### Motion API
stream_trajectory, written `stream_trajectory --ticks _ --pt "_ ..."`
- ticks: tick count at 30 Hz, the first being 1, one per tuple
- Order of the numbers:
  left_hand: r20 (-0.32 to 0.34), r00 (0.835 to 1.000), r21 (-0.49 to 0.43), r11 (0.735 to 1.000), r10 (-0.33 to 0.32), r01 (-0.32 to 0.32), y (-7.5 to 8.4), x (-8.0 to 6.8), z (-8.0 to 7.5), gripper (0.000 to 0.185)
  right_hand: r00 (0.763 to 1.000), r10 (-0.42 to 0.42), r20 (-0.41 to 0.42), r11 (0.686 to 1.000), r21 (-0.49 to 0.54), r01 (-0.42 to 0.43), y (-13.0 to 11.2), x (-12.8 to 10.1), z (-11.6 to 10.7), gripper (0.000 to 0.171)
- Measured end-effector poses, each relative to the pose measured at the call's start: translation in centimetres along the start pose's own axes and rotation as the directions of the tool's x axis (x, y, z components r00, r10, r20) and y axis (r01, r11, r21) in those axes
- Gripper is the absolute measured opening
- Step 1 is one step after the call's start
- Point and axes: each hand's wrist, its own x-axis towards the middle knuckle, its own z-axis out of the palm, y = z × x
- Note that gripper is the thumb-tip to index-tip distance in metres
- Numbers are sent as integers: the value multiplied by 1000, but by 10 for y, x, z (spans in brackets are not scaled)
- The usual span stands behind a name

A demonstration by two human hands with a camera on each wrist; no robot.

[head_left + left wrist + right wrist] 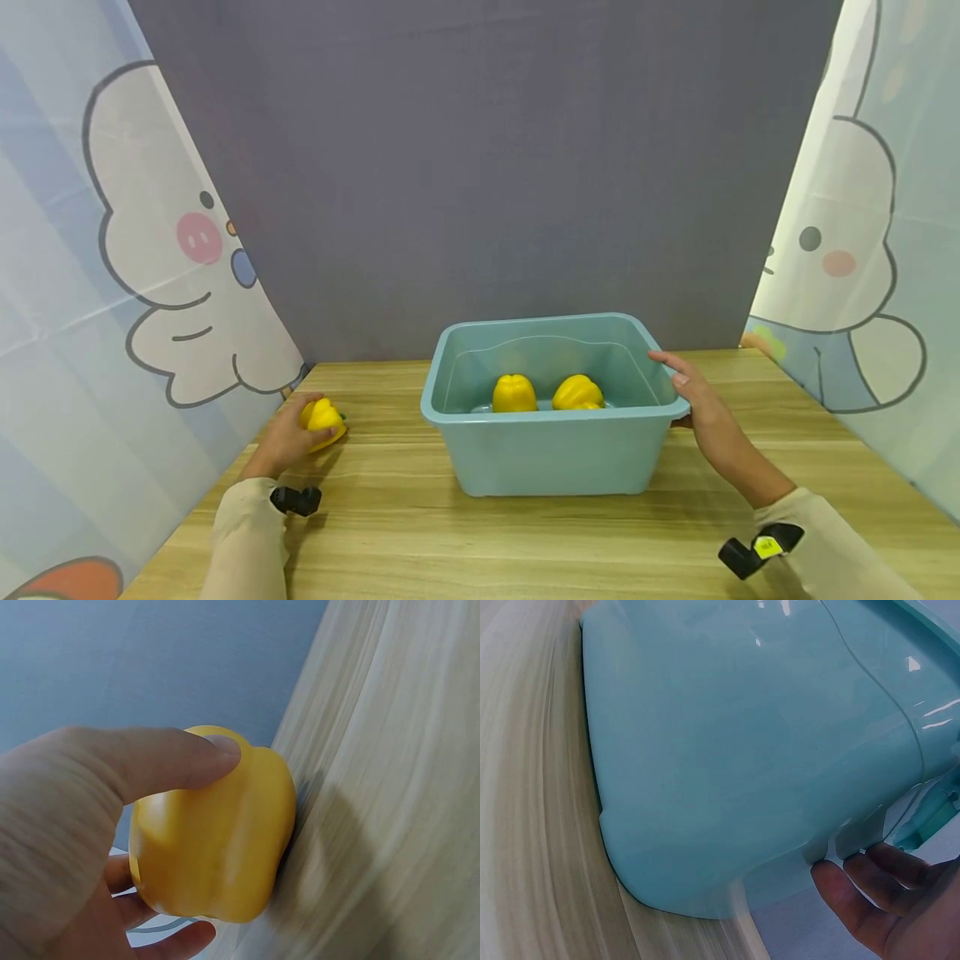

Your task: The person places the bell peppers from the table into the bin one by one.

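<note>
A yellow pepper (324,418) sits on the bench (480,533) at the near left, and the left hand (288,440) has its fingers (161,761) curled round it, thumb over the top. It looks like the pick-up step: the grip seems made and the pepper is apparently still touching the wood. To the right stands a teal tub (551,454) holding two more yellow peppers (545,393). The right hand (701,408) steadies its right rim, thumb above, fingers (855,896) tucked beneath. Next would likely call for lifting clear of the tub's near wall.
</note>
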Motion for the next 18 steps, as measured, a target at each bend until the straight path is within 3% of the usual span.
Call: stream_trajectory --ticks 18 --pt "-16 1000 10 1000 6 -6 -4 0 4 73 1000 8 -3 1000 -9 -8 -1 -1 1 47"
